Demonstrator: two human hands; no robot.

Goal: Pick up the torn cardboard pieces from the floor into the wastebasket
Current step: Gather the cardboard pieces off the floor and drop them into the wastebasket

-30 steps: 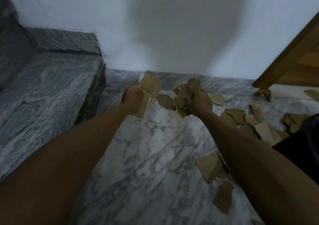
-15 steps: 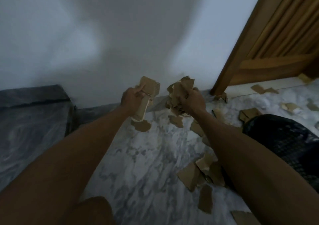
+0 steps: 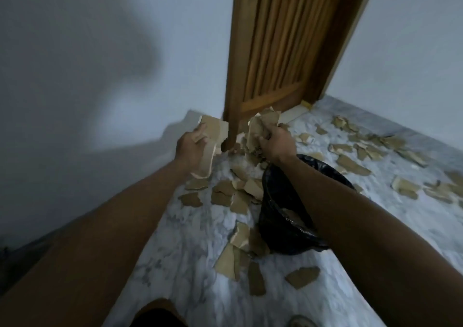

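Note:
My left hand [image 3: 191, 148] grips a stack of torn brown cardboard pieces [image 3: 212, 136], held up in front of me. My right hand [image 3: 275, 144] grips a crumpled bunch of cardboard pieces [image 3: 260, 128], just above the far rim of the wastebasket. The wastebasket [image 3: 283, 214] is lined with a black plastic bag and sits under my right forearm, partly hidden by it. Some cardboard shows inside it. Several loose cardboard pieces [image 3: 225, 194] lie on the marble floor to its left and near side.
A wooden door [image 3: 280, 51] stands ahead between white walls. Many more torn pieces [image 3: 363, 151] are scattered over the grey-white marble floor to the right. My knee [image 3: 157, 314] shows at the bottom edge.
The view has swung to the right, bringing the door and wastebasket into the middle. Both hands have carried their cardboard along, and the right hand now hovers at the wastebasket's rim.

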